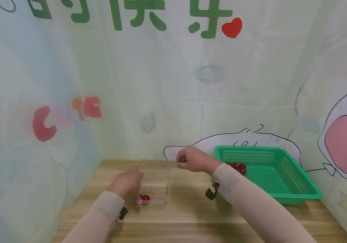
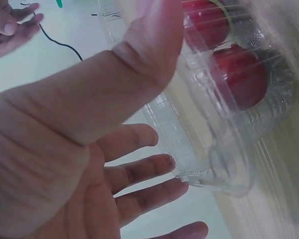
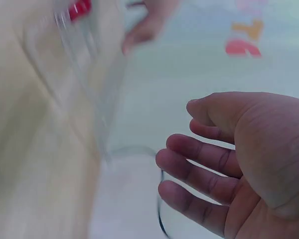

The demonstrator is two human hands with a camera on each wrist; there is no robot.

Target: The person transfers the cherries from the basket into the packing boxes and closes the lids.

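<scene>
In the head view, my left hand (image 1: 128, 182) holds the left side of a clear plastic box (image 1: 155, 179). The left wrist view shows the thumb over the box wall, while several fingertips touch its edge. Red cherries (image 2: 239, 77) lie inside the box, one with a green stem; in the head view they sit at its near left corner. Off the box's far right corner hovers my right hand (image 1: 196, 159), holding nothing. Its fingers (image 3: 202, 172) are loosely bent with the thumb apart from them, as the right wrist view shows.
A green plastic basket (image 1: 292, 195) stands on the right of the wooden table (image 1: 188, 211). Several cherries (image 1: 238, 167) lie at its left side, partly hidden by the right forearm. A printed cloth (image 1: 179, 114) hangs behind and beside the table.
</scene>
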